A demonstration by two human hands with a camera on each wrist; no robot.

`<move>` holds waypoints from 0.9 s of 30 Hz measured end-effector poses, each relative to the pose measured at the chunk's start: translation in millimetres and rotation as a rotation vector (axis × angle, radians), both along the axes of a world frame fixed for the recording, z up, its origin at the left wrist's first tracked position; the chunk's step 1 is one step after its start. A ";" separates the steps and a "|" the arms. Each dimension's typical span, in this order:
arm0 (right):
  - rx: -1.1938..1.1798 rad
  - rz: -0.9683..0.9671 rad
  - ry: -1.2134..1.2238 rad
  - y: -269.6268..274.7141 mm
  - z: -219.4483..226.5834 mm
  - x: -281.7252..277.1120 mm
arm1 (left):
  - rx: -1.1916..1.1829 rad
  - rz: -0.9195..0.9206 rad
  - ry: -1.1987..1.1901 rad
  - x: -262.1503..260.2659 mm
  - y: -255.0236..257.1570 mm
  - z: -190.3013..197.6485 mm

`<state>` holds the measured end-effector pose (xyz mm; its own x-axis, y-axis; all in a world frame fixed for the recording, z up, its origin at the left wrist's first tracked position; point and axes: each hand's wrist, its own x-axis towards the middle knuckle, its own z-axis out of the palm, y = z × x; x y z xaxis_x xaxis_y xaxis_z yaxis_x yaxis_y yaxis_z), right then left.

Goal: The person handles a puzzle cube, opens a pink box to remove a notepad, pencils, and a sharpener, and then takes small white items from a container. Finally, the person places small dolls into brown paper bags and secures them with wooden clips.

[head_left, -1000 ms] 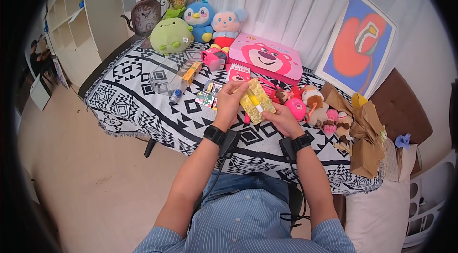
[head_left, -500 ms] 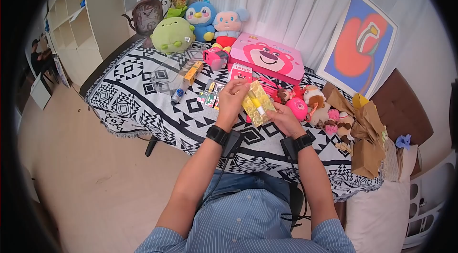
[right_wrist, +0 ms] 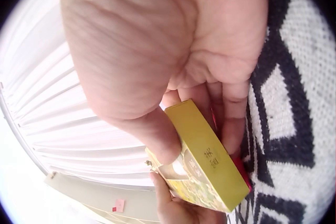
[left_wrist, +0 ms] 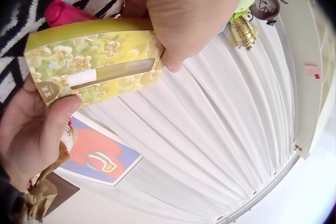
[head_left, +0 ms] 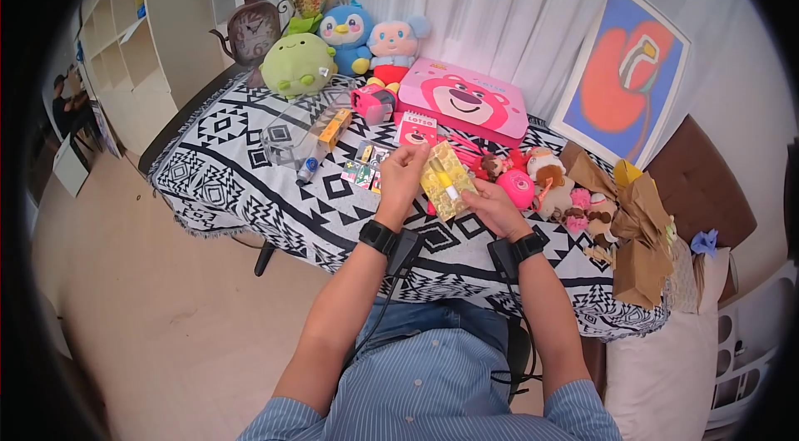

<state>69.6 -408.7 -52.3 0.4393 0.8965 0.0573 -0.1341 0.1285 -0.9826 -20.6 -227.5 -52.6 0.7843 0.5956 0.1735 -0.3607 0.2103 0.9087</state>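
Note:
A yellow flower-printed box [head_left: 439, 185] is held over the patterned cloth. Through a slot in its front shows a yellow and white tube [left_wrist: 84, 78]. My right hand [head_left: 498, 210] grips the near end, its thumb [right_wrist: 167, 142] on the front face and its fingers behind. At the far end, my left hand [head_left: 403, 181] pinches the box with thumb and curled fingers; those fingers are partly hidden in the left wrist view. Just behind the box lies a pink notepad [head_left: 416, 128]. A small sheet with colourful pictures [head_left: 364, 170] lies to the left.
An orange box [head_left: 334, 129], a blue-and-silver tube [head_left: 308, 169] and clear plastic packaging [head_left: 287, 135] lie at left. Plush toys [head_left: 300, 64] and a pink bear box [head_left: 466, 100] line the back. On the right are small dolls [head_left: 547, 175] and crumpled brown paper [head_left: 641, 241].
The left fingers have shifted at the box's far end, from lying over its corner to its edge. The box's tilt has changed slightly, while the right hand keeps its hold.

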 end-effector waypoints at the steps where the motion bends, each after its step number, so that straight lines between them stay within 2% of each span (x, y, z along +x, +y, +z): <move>1: 0.015 -0.006 0.011 1.4 -0.5 -0.1 | 0.001 0.000 -0.001 0.9 -2.2 0.4; 4: 0.046 -0.044 0.040 3.4 -2.6 1.7 | -0.064 -0.021 -0.108 5.0 -9.9 -2.2; 6: 0.060 -0.076 0.059 3.3 -6.1 2.9 | 0.016 -0.268 -0.116 7.0 -10.6 -9.2; 9: 0.065 -0.067 0.078 3.0 -5.1 4.8 | 0.055 -0.289 -0.063 5.6 -10.6 -5.6; 15: -0.051 -0.043 -0.079 1.0 0.5 0.2 | 0.145 -0.206 -0.088 6.5 -15.0 -6.4; 20: -0.073 -0.034 -0.074 0.8 2.1 -0.8 | 0.304 -0.145 0.092 6.5 -12.1 -5.8; 24: -0.046 -0.049 -0.070 1.6 1.1 -1.1 | 0.231 -0.198 -0.028 11.6 -14.1 -11.6; 27: -0.028 -0.094 -0.044 2.6 -2.9 1.9 | 0.360 -0.202 -0.109 8.7 -17.3 -11.6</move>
<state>71.6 -406.1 -55.2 0.5194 0.8529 0.0538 -0.0790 0.1106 -0.9907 -11.9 -244.8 -64.2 0.8443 0.3184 0.4311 -0.4433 -0.0372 0.8956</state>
